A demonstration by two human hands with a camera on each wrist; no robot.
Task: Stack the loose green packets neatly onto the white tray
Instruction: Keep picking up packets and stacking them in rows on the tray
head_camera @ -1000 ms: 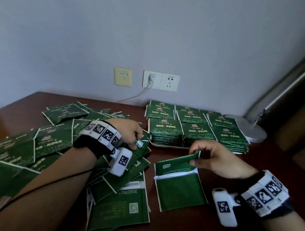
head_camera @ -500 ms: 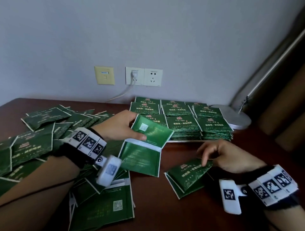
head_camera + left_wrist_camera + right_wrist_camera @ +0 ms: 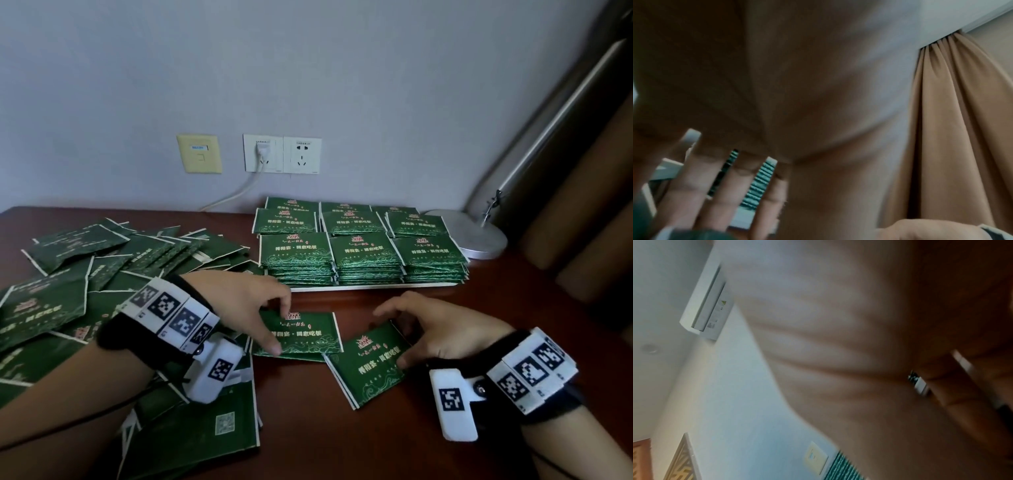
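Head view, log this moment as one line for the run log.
left hand holds packet on table | right hand holds tilted packet | tray stacked, six piles showing | loose pile left

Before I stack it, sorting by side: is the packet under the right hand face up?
Face up: the packet under the right hand shows its gold logo and lettering.

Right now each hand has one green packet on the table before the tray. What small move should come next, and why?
Probably slide the right packet onto the left packet and square their edges. Both lie face up, but the right one is skewed. The right hand pinches it; the left hand grips the other. A squared pair should land neatly on the stacks on the white tray.
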